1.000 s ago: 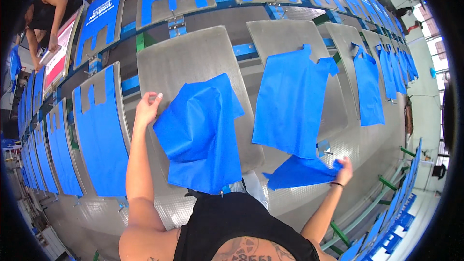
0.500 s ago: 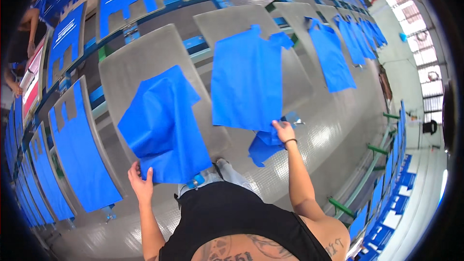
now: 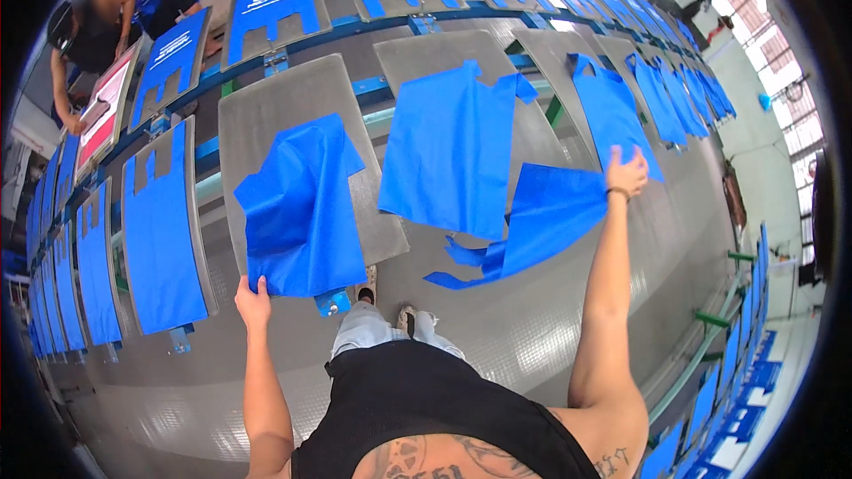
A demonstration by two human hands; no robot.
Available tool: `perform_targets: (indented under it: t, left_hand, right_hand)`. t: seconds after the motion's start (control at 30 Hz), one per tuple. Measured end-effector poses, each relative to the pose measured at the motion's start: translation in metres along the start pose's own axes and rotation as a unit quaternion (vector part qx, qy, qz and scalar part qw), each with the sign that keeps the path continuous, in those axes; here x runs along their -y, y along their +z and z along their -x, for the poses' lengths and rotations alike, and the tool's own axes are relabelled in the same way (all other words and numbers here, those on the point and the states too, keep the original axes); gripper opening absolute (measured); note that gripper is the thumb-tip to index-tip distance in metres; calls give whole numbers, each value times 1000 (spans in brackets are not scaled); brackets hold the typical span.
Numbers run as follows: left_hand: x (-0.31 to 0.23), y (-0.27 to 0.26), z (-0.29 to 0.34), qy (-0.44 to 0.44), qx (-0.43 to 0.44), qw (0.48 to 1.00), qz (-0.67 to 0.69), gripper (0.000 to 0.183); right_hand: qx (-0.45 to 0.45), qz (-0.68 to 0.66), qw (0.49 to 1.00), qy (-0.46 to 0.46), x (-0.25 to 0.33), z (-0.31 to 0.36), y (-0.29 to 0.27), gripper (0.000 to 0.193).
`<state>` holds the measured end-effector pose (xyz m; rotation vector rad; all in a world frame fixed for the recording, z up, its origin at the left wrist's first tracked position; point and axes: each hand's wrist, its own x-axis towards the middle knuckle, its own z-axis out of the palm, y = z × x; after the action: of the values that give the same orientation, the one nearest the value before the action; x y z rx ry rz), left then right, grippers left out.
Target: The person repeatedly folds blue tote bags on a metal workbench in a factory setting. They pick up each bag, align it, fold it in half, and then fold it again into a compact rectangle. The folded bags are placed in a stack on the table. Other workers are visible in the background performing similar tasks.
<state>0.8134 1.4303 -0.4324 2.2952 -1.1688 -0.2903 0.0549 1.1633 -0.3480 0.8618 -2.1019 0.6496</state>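
The lower left corner of a creased blue fabric bag (image 3: 306, 204) is pinched in my left hand (image 3: 254, 300). This bag lies rumpled on a grey board (image 3: 266, 93). Out to the right, my right hand (image 3: 627, 174) grips the end of another blue fabric bag (image 3: 555, 217), which trails leftward through the air with its cut handle strips hanging at the far end. Between my hands, a flatter blue bag (image 3: 448, 151) rests on the neighbouring board (image 3: 426, 49). Just behind my right hand, one more blue bag (image 3: 608, 106) hangs over its board.
A row of boards with blue bags curves away left, including a flat bag (image 3: 164, 239). Across a blue rail (image 3: 355, 89), several printed bags (image 3: 271, 4) lie on boards. At upper left a co-worker (image 3: 93, 31) handles a red-and-white frame (image 3: 108, 111). Green brackets (image 3: 713, 318) stand at right.
My right hand has moved right and away from me, drawing its bag out lengthwise. My left hand has closed on the rumpled bag's corner. The view has shifted, showing more of the co-worker.
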Motion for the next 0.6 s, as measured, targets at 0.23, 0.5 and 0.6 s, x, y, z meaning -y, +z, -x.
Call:
perform_targets:
  t: [0.23,0.5,0.6]
  left_hand:
    - [-5,4,13,24,8,998,60,27]
    - [9,6,12,10,15,999,45,27]
    - [-1,9,5,39,9,997,67,26]
  right_hand:
    - [387,-202,750,-497,79,193,-154,88]
    - [392,-370,750,-382,87,92,-51,26]
    - [253,-287,830,-406,52,14,-9,17]
